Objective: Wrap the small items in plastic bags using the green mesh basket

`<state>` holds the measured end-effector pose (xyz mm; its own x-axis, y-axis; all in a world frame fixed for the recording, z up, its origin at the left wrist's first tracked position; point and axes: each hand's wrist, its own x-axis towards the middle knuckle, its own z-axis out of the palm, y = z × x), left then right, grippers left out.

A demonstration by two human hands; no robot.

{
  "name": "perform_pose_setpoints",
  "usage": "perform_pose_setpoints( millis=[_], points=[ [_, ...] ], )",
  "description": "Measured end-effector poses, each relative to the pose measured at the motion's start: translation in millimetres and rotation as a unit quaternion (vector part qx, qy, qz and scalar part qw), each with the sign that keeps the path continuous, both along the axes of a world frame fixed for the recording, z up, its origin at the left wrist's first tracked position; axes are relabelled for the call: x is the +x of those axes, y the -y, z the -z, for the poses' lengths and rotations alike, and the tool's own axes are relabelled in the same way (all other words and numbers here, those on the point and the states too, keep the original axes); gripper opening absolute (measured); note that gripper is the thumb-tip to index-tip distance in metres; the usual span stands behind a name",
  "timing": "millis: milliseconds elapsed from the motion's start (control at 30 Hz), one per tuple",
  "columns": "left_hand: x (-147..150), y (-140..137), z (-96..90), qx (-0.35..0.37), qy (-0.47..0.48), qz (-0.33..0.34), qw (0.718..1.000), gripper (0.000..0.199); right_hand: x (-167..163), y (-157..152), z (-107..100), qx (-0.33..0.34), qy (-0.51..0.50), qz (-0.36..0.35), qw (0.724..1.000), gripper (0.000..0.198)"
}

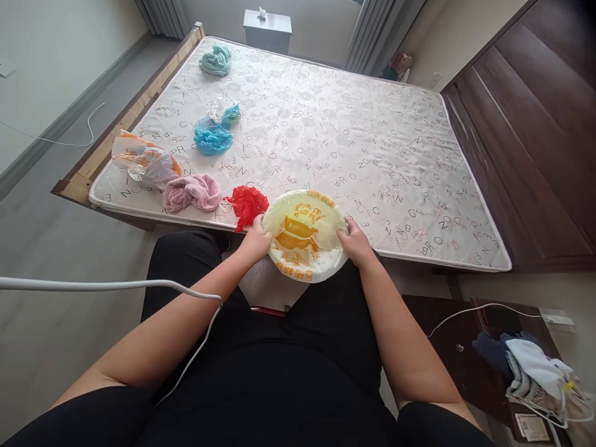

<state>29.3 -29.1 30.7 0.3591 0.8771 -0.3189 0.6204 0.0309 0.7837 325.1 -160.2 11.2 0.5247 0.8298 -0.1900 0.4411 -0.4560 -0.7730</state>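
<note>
Between my two hands is a round pale yellow bin (305,236), its opening covered or lined by a thin plastic bag with orange print. My left hand (257,241) grips the left rim, thumb on top. On the opposite side my right hand (356,241) is closed around the rim in the same way. The bin's depth and underside are hidden. Just left of it, close to my left hand, a crumpled red plastic bag (248,205) lies at the mattress edge. A pink towel (192,192) is bunched farther left.
On the mattress (326,124) also lie an orange-and-white plastic bag (144,160), a blue plastic bag (214,135) and a green towel (215,60). A white cable (139,284) crosses my left arm. Folded clothes (535,366) sit at lower right; a nightstand (267,23) stands beyond the bed.
</note>
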Motion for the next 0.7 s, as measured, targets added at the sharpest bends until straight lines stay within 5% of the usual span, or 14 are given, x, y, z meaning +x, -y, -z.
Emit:
perform_pose_setpoints(
  millis=[300,600,700],
  points=[
    [8.4,33.1,5.0,-0.023,0.053,-0.008,0.998,0.063,1.4,-12.2,-16.8,0.106,0.044,0.017,0.993,0.059],
    [21.6,-2.1,-2.0,-0.056,0.019,-0.020,0.998,0.079,7.2,-38.4,-49.7,0.064,0.202,-0.028,0.977,0.062],
    [29.2,-5.5,-16.0,0.049,-0.037,-0.006,0.998,0.087,-19.7,-44.4,-67.2,0.073,0.318,-0.073,0.942,0.052]
  ],
)
